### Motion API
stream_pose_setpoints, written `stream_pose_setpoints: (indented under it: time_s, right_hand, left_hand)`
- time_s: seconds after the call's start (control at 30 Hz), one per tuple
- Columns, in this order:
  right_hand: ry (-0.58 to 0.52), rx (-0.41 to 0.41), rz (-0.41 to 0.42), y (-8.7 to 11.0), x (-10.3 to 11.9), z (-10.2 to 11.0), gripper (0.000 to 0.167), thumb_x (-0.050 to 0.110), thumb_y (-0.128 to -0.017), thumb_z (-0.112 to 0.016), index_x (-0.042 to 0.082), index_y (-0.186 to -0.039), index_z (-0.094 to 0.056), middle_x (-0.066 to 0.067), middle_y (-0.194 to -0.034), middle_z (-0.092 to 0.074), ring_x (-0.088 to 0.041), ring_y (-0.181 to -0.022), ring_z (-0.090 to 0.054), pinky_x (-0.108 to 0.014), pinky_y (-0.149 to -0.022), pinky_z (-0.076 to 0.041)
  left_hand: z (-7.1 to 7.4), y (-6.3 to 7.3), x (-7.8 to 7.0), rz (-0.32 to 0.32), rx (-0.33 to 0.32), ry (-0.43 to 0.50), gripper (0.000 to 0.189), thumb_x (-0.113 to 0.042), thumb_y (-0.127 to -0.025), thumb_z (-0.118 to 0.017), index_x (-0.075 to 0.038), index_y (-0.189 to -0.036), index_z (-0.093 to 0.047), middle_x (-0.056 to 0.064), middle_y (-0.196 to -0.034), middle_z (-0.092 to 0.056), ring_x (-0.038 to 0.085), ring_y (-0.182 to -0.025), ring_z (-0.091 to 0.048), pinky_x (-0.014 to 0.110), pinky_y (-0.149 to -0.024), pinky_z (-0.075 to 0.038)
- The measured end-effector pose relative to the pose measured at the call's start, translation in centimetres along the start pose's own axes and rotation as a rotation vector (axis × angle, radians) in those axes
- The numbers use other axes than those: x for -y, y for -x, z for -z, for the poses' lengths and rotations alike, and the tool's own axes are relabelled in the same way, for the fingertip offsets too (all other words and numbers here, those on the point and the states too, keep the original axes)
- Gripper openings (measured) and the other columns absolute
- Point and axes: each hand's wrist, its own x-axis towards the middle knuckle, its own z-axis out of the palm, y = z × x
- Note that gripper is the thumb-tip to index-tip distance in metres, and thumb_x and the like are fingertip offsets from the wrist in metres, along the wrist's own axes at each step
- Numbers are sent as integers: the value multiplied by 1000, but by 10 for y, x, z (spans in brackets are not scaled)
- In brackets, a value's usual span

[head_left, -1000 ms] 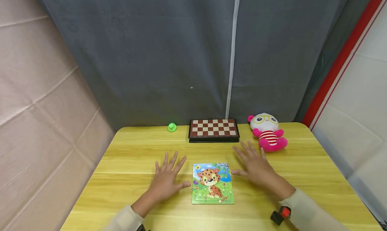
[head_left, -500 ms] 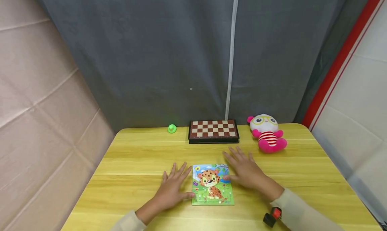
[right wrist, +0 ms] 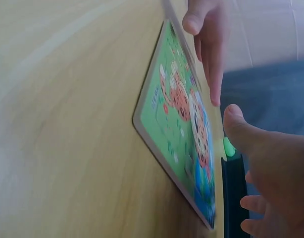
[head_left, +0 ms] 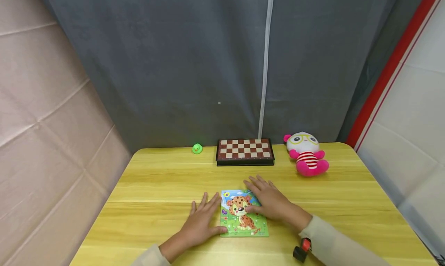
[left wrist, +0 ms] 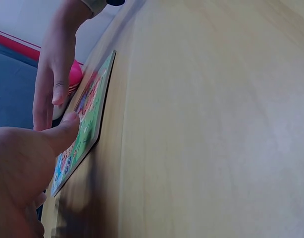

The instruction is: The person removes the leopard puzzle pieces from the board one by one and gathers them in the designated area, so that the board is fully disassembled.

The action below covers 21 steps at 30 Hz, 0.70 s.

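A square jigsaw puzzle (head_left: 240,223) with a cartoon leopard lies flat on the wooden table. My left hand (head_left: 199,225) is at its left side, fingers spread and the thumb over the lower left edge. Across the upper right part of the puzzle reaches my right hand (head_left: 271,200), its fingers extended and its thumb above the leopard's face. That hand hides the top right corner in the head view. From the right wrist, the puzzle (right wrist: 162,119) shows its thin board edge, with the right thumb (right wrist: 241,129) raised over the picture. Neither hand grips anything.
Along the back of the table (head_left: 156,204) stand a small green rubber duck (head_left: 197,148), a folding chessboard (head_left: 245,152) and a pink and white plush toy (head_left: 307,156) in a striped top. A grey curtain (head_left: 174,65) hangs behind them.
Both hands have come inward: the left moved right and slightly down to the puzzle's edge, the right moved left over its upper right part. The puzzle has stayed in place.
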Motion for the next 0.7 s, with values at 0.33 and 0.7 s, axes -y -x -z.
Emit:
stream_pose_setpoints:
  time_s: [0.33, 0.7]
  right_hand:
    - [-59, -7, 82, -11, 19, -8, 87, 54, -93, -71, 12, -161, -36, -14, -166, -34, -38, -149, -36, -59, -115, -39]
    - [-116, 4, 68, -22, 33, -17, 78, 44, -94, -74, 11, -158, -43, -9, -157, -47, -30, -139, -48, -55, -108, -48]
  left_hand:
    - [1, 1, -4, -10, 18, -36, 98, -70, -88, -62, -12, -162, -32, 5, -172, -18, 42, -157, -8, 78, -115, -7]
    - [-2, 2, -6, -13, 38, -63, 97, -70, -89, -61, -11, -162, -33, 3, -173, -16, 42, -157, -7, 77, -116, -8]
